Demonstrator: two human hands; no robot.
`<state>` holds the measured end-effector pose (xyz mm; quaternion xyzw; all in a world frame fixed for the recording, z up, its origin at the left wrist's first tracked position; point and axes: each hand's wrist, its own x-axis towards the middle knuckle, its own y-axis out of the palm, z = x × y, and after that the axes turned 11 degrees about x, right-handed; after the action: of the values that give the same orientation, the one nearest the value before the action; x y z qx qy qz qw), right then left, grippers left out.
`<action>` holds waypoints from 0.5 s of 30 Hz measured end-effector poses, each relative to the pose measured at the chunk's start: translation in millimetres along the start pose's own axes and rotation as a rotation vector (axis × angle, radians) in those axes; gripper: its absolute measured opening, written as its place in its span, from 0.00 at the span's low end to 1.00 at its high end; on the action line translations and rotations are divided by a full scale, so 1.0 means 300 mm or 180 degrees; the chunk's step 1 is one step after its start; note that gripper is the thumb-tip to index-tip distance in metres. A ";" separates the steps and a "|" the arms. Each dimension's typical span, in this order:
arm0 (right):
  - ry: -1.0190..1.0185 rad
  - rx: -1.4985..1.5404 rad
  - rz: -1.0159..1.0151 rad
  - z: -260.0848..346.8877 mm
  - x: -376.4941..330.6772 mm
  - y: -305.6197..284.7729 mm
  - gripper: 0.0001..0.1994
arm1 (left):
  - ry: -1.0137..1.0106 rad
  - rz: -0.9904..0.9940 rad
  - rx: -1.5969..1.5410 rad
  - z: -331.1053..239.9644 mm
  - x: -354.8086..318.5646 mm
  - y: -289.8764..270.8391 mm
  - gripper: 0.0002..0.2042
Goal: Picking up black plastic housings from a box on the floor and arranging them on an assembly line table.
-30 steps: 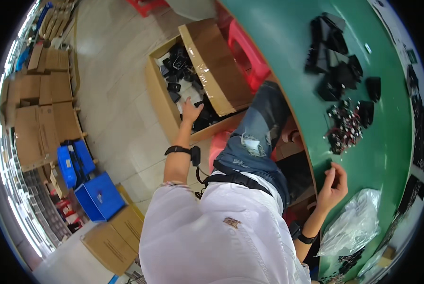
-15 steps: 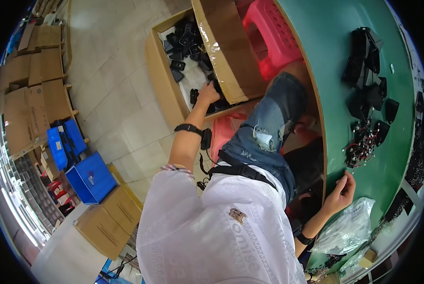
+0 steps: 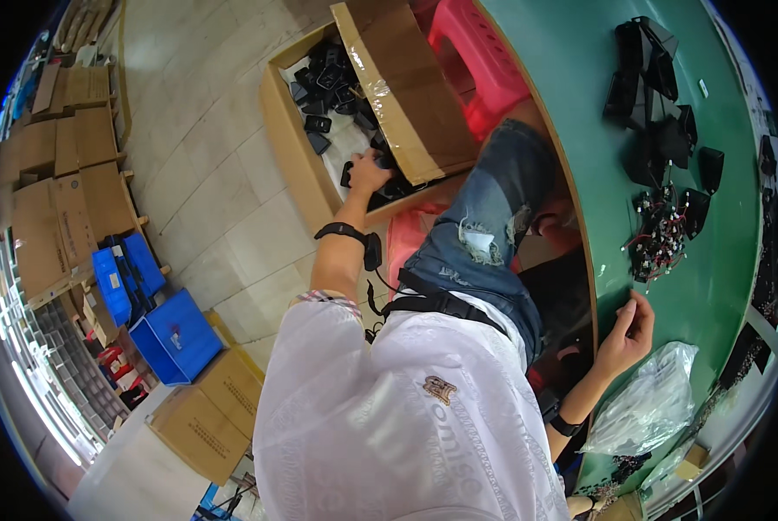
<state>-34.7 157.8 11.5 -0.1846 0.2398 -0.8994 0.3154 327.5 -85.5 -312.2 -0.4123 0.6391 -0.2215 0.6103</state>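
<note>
My left hand (image 3: 369,174) reaches into an open cardboard box (image 3: 295,161) on the left. Its fingers are apart over small black plastic parts (image 3: 330,76), touching or just above those near the box's right side; the fingertips are partly hidden among them. Above the green table, my right hand (image 3: 628,334) has thumb and fingers closed in a pinch. What it pinches, if anything, is too small to make out. Just beyond its fingertips lies a tangle of red, black and white wires with small connectors (image 3: 660,234). Larger black plastic housings (image 3: 645,104) are heaped farther along the table (image 3: 571,61).
A clear plastic bag (image 3: 645,399) lies near my right forearm. The box's raised flap (image 3: 406,95) stands between the parts and a pink stool (image 3: 484,61). At far left are stacked cartons (image 3: 50,217) and blue bins (image 3: 176,334).
My left hand has shifted slightly within the box and its fingers have spread. My right hand stays pinched near the wires. The whole view has shifted a little.
</note>
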 end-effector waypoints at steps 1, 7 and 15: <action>0.0038 0.0029 0.0011 -0.004 -0.004 0.001 0.07 | 0.0075 -0.0091 -0.0209 0.033 0.007 -0.017 0.31; 0.0044 0.0080 0.0049 -0.008 0.003 0.003 0.07 | -0.0247 -0.0480 -0.1509 0.141 0.067 -0.026 0.26; 0.0031 -0.0014 0.0050 0.001 0.000 0.003 0.08 | 0.0624 -0.0216 -0.0974 0.199 0.089 -0.182 0.25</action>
<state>-34.2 157.0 11.2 -0.1790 0.2447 -0.8973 0.3209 401.3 -124.2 -294.6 -0.4981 0.7075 -0.1812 0.4675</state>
